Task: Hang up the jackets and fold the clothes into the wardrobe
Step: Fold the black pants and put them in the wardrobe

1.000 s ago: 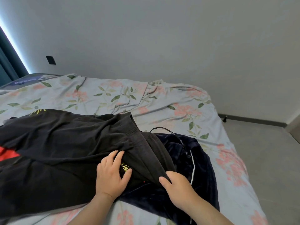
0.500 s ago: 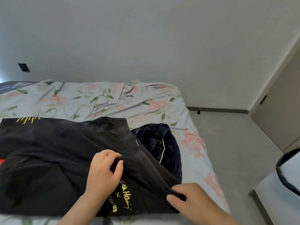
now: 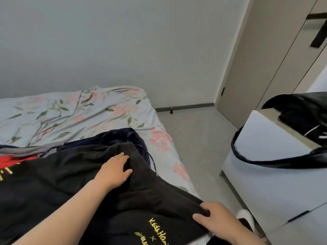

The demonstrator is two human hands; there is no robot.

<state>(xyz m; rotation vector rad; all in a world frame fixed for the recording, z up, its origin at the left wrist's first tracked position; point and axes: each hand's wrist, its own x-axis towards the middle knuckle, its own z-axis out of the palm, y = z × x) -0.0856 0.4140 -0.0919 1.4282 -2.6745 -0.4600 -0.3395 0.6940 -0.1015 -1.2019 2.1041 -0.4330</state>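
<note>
Your left hand (image 3: 113,171) lay flat on the black top (image 3: 70,183), fingers straight and slightly spread, thumb out to the side, pressing the cloth onto the bed (image 3: 79,112). Your right hand (image 3: 215,221), nearer to you and off to the right of the left one, pinched an edge of the same top between thumb and curled fingers at the bed's near side. A fold of the fabric ran from one hand to the other.

Yellow lettering (image 3: 158,230) showed on the top just left of your right hand, and a red print (image 3: 14,160) sat far out to the left of your left hand. Just beyond your left fingertips a navy garment (image 3: 127,137) lay bunched, partly under the black top, its drawstring (image 3: 153,164) trailing to the right of that hand. A grey cloth (image 3: 35,149) lay beyond and left of it.

Right of your right hand, across a strip of floor, stood a white cabinet (image 3: 265,165) with a black bag (image 3: 300,112) on top, one strap drooping down its front. The wardrobe (image 3: 286,71) rose well beyond both hands, at far right.
</note>
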